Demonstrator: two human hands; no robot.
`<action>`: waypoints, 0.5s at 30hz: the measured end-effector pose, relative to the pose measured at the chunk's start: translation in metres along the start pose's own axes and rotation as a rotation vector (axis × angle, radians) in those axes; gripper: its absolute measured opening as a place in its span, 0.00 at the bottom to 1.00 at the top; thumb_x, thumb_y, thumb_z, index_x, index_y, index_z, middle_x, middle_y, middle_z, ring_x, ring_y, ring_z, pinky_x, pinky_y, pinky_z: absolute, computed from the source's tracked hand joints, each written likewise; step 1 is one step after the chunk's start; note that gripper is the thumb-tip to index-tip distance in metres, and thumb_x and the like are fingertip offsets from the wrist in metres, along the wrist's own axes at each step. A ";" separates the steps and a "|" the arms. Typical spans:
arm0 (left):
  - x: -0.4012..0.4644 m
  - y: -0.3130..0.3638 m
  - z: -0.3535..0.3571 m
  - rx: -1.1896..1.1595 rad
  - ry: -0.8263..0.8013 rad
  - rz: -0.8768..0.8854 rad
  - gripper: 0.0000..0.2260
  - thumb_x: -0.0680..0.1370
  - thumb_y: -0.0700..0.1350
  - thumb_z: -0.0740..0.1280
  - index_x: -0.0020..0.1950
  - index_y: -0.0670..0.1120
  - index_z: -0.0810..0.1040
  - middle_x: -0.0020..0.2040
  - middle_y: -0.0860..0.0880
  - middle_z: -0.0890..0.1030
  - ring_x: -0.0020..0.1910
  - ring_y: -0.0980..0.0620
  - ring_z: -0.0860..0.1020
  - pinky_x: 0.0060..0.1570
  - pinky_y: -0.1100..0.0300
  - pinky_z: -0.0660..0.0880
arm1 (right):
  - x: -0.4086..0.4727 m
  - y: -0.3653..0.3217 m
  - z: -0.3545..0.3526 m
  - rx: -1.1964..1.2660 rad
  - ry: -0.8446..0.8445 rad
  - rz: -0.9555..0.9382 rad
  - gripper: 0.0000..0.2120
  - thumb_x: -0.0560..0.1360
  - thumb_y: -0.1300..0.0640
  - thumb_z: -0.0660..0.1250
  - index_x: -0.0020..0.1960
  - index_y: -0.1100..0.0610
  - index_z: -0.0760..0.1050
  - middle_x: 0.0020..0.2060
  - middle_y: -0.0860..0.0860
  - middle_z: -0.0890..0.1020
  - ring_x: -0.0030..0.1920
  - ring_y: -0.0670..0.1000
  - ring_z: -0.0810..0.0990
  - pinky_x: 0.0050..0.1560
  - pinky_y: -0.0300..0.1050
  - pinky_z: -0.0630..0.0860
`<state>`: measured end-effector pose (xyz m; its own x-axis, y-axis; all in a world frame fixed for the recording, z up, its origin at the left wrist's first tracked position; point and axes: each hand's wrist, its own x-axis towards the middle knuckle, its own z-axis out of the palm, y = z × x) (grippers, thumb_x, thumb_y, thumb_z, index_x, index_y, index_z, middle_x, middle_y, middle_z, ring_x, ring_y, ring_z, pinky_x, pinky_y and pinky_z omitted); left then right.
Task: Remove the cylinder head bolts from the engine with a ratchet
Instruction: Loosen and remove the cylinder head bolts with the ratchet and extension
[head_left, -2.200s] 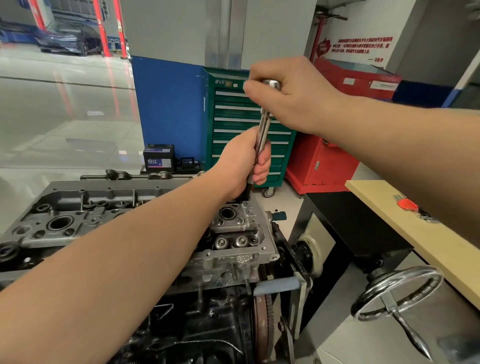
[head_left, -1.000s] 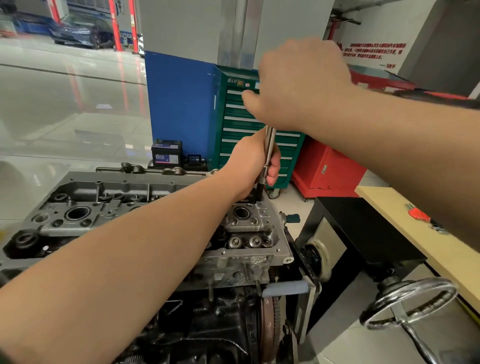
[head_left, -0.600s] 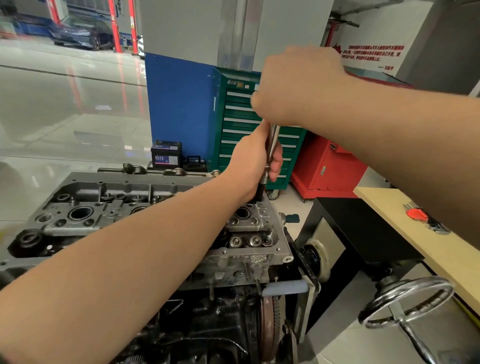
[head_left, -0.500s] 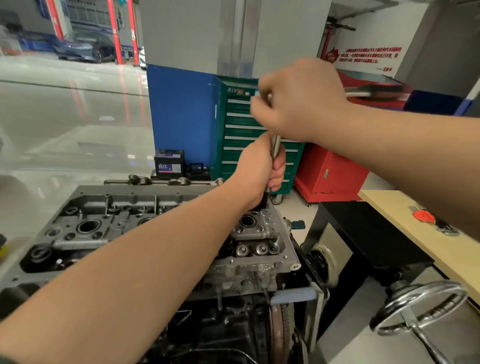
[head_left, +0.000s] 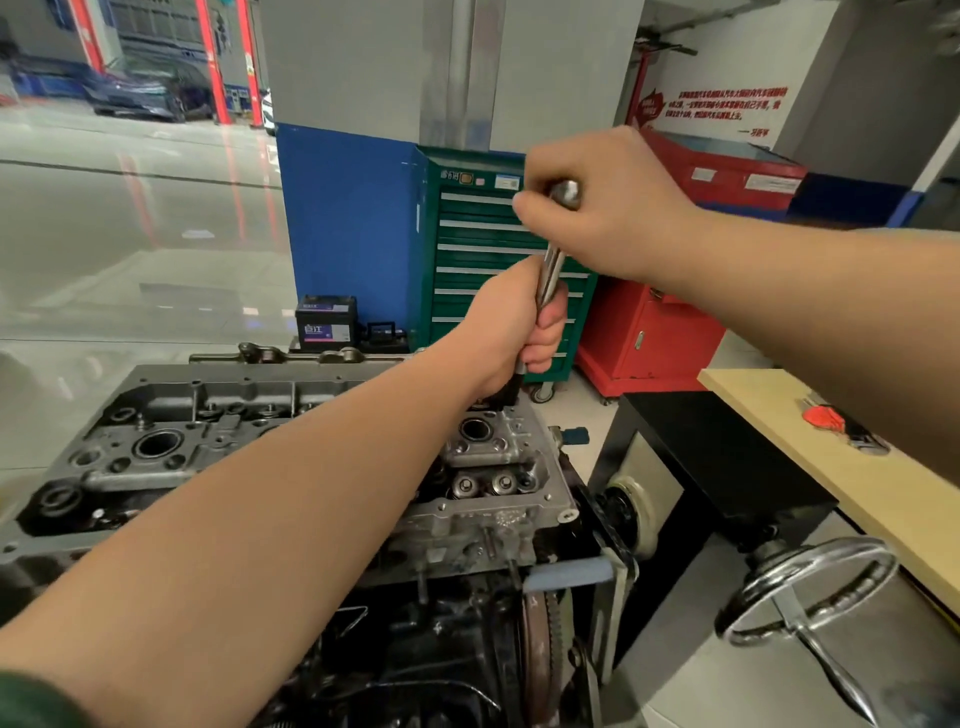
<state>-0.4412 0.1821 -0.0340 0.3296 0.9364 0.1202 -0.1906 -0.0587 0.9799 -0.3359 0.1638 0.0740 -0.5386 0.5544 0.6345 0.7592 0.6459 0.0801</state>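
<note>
A grey cylinder head (head_left: 498, 452) tops the engine on a stand in front of me. A chrome ratchet extension (head_left: 551, 270) stands upright over the head's far right corner, its black socket (head_left: 506, 389) at the head's far edge. My left hand (head_left: 511, 325) grips the lower part of the bar. My right hand (head_left: 597, 208) grips the chrome top end of the tool above it. The bolt under the socket is hidden.
A green drawer cabinet (head_left: 483, 249) and a red cabinet (head_left: 644, 332) stand behind the engine. A car battery (head_left: 324, 322) sits on the floor. To the right are a wooden benchtop (head_left: 779, 431) with red-handled keys (head_left: 826, 418) and a chrome handwheel (head_left: 810, 592).
My right hand has turned on the tool's top end, so the chrome tip now shows between its fingers. My left hand keeps its grip on the bar. The camera shifted slightly.
</note>
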 end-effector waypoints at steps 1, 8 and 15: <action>-0.001 0.000 0.001 0.007 -0.010 -0.001 0.28 0.86 0.51 0.48 0.25 0.47 0.63 0.23 0.48 0.59 0.23 0.49 0.56 0.26 0.58 0.58 | -0.003 0.002 -0.003 0.030 -0.018 0.000 0.13 0.79 0.53 0.64 0.42 0.61 0.78 0.32 0.53 0.75 0.37 0.57 0.74 0.40 0.48 0.69; -0.009 -0.002 0.003 0.001 0.280 0.090 0.27 0.86 0.53 0.53 0.30 0.45 0.73 0.24 0.46 0.72 0.22 0.50 0.70 0.27 0.58 0.73 | 0.035 -0.026 0.011 -0.573 -0.160 0.228 0.12 0.74 0.51 0.60 0.35 0.53 0.64 0.32 0.52 0.69 0.29 0.54 0.67 0.29 0.44 0.62; -0.001 0.001 0.000 -0.009 0.050 0.024 0.28 0.86 0.53 0.48 0.27 0.47 0.62 0.24 0.47 0.58 0.24 0.48 0.56 0.26 0.58 0.60 | 0.005 0.005 0.000 0.051 -0.044 -0.080 0.15 0.80 0.53 0.65 0.40 0.62 0.75 0.31 0.53 0.74 0.37 0.56 0.72 0.40 0.48 0.68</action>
<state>-0.4414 0.1805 -0.0330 0.2778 0.9510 0.1357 -0.2062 -0.0790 0.9753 -0.3350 0.1696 0.0777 -0.6133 0.5214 0.5933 0.6937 0.7147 0.0891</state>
